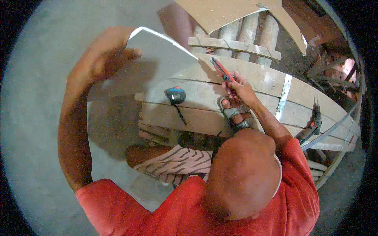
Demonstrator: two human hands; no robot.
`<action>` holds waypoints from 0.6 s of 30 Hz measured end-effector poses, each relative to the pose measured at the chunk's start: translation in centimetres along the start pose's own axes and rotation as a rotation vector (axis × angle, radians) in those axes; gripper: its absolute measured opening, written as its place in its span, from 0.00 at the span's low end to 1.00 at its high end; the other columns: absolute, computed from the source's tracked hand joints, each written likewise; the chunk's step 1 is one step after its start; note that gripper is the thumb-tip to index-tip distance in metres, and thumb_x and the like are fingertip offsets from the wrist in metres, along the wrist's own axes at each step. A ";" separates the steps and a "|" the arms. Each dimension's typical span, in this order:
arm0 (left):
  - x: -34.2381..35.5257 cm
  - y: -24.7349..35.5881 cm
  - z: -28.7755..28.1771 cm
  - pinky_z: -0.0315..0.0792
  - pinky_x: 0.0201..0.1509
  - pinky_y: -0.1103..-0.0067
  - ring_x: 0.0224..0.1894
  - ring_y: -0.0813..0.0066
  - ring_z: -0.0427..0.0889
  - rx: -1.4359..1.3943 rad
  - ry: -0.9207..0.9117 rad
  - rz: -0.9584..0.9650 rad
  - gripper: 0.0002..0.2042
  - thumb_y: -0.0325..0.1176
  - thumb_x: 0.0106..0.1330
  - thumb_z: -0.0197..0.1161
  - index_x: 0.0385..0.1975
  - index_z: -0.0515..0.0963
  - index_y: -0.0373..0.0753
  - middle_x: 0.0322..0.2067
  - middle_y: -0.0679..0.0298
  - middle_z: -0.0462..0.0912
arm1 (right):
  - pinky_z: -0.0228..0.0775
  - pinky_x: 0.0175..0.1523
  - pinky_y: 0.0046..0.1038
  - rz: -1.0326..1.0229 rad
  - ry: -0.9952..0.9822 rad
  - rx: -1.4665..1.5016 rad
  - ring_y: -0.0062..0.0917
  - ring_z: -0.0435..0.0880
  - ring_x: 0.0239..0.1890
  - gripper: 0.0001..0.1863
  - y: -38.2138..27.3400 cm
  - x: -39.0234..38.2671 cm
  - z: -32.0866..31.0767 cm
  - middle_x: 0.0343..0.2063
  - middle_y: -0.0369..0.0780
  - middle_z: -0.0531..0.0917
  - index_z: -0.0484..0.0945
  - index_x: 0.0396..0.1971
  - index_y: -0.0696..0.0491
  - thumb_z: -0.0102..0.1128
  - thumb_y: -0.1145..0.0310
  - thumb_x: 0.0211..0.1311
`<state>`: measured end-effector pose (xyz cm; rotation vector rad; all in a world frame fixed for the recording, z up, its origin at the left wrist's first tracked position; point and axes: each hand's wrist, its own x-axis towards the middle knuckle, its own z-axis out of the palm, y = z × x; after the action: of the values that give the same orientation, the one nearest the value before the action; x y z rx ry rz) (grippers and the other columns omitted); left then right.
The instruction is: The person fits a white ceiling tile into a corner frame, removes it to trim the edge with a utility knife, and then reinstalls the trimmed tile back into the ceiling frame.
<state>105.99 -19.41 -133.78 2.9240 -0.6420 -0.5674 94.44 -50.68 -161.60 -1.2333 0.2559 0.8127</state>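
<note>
In my right hand [239, 89] is a red utility knife [222, 70], its tip pointing up and left above the wooden planks [264, 80]. My left hand [108, 53] is curled at the left end of a grey board with a rough white edge [167, 38], gripping it; part of the fingers is blurred. The board's right end reaches close to the knife tip, and its lower outline is hard to make out. A dark tape measure with blue trim [175, 95] lies on the planks between my hands. My sandalled foot [235, 113] rests on the planks just below my right hand.
Brown sheets with white broken edges [220, 11] lie at the back over several round posts [248, 29]. A metal strip [283, 96] crosses the planks. On the right lies a dark power drill [313, 124]. Grey floor [43, 98] spreads to the left.
</note>
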 end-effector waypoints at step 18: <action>-2.1 3.8 0.1 0.75 0.38 0.66 0.32 0.61 0.81 -0.100 0.144 -0.241 0.10 0.30 0.60 0.60 0.37 0.80 0.29 0.29 0.50 0.83 | 0.54 0.16 0.15 0.045 0.079 -0.121 0.11 0.65 0.13 0.11 2.5 4.8 3.3 0.19 0.29 0.73 0.71 0.37 0.49 0.53 0.57 0.70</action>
<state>102.69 -21.96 -132.54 2.9313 -0.2398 -0.3912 95.32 -45.50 -165.08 -1.3795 0.3034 0.8288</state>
